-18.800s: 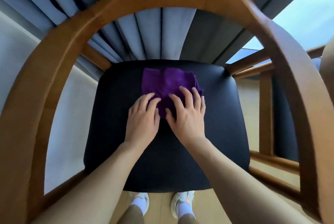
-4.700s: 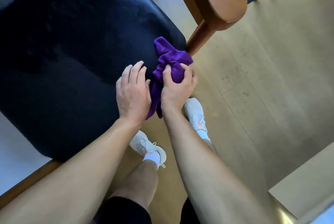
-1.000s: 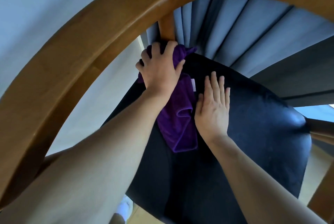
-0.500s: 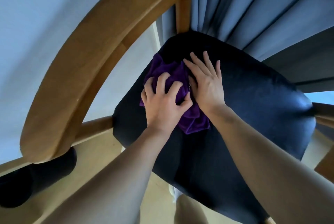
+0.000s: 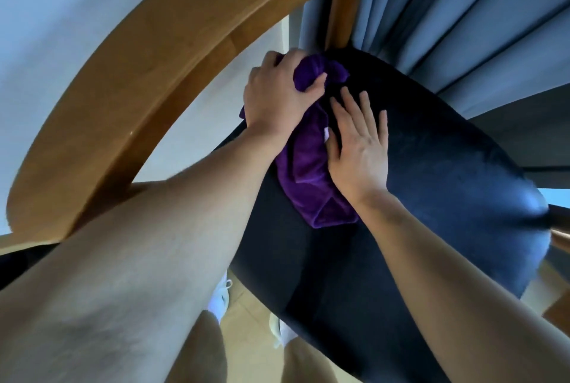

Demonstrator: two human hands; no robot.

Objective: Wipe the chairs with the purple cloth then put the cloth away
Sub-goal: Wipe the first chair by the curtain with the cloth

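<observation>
A purple cloth (image 5: 308,166) lies stretched along the far left part of the chair's black padded seat (image 5: 447,182). My left hand (image 5: 277,95) grips the cloth's bunched far end near the seat's back corner, by a wooden back post (image 5: 342,12). My right hand (image 5: 359,148) rests flat with straight fingers on the seat, its thumb side against the cloth's right edge. The chair's curved wooden back rail (image 5: 148,52) arches over both arms.
Grey curtains (image 5: 462,27) hang behind the chair at the upper right. A pale wall (image 5: 55,6) fills the upper left. Below the seat are wooden floor (image 5: 246,336) and a white shoe (image 5: 220,296).
My left hand has pushed the cloth away toward the seat's back corner, stretching it out again. My right hand has come off the cloth and lies flat beside it.
</observation>
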